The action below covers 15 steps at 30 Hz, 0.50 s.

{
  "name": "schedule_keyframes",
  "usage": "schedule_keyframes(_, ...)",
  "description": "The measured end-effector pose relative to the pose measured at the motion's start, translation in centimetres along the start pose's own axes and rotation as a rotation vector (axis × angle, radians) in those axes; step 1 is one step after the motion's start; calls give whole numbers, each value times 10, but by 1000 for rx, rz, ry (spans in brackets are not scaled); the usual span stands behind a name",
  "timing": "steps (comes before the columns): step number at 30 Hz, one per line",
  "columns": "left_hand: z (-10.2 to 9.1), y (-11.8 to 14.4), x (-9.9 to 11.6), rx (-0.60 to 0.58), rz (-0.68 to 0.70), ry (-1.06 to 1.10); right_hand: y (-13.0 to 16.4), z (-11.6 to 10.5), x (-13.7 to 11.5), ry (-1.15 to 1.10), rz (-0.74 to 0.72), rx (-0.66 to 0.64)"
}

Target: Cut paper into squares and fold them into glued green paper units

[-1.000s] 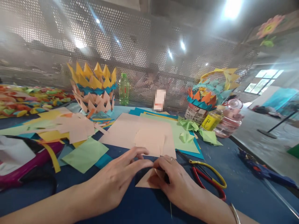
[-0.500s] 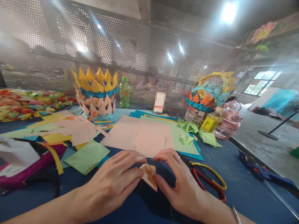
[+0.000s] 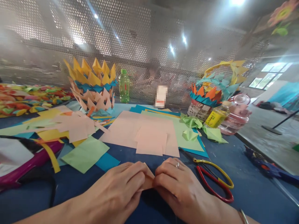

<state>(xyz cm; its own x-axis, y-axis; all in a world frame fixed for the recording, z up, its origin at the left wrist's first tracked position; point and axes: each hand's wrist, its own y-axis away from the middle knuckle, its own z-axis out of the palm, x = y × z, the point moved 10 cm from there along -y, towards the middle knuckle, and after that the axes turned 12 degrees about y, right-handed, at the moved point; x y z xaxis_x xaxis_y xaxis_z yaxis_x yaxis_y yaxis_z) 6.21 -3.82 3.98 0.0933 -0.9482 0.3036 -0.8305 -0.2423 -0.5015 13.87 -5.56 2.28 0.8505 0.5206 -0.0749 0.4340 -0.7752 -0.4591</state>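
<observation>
Between my hands, just above the dark blue tabletop, is a small folded piece of pale pink paper (image 3: 149, 179). My left hand (image 3: 123, 186) is closed on its left side, the fingers covering much of it. At its right corner my right hand (image 3: 176, 183) pinches it, with a ring on one finger. Beyond them lie small pink paper squares (image 3: 150, 141) on a larger pink sheet (image 3: 121, 126). Scissors (image 3: 217, 177) with red and yellow handles rest to the right of my right hand.
Left are loose coloured papers (image 3: 85, 154), a purple object (image 3: 30, 165) and a layered paper basket (image 3: 92, 88). A green bottle (image 3: 124, 87) stands behind. Right are folded green pieces (image 3: 190, 135), a second basket (image 3: 201, 104), a yellow-labelled bottle (image 3: 216, 116), a pink jug (image 3: 234, 119) and a glue gun (image 3: 268, 168).
My hands have come closer together and my right fingers have closed on the folded paper, which is now turned and more covered. The view has shifted slightly.
</observation>
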Motion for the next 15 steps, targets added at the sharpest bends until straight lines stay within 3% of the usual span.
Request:
schedule_keyframes(6,1,5,1,5,51,-44,3,2,10,30,78,-20)
schedule_keyframes(11,4,11,3,-4,93,-39,3,5,9,27,59,-55)
schedule_keyframes(15,10,18,-14,-31,-19,74,2,6,9,27,62,-75)
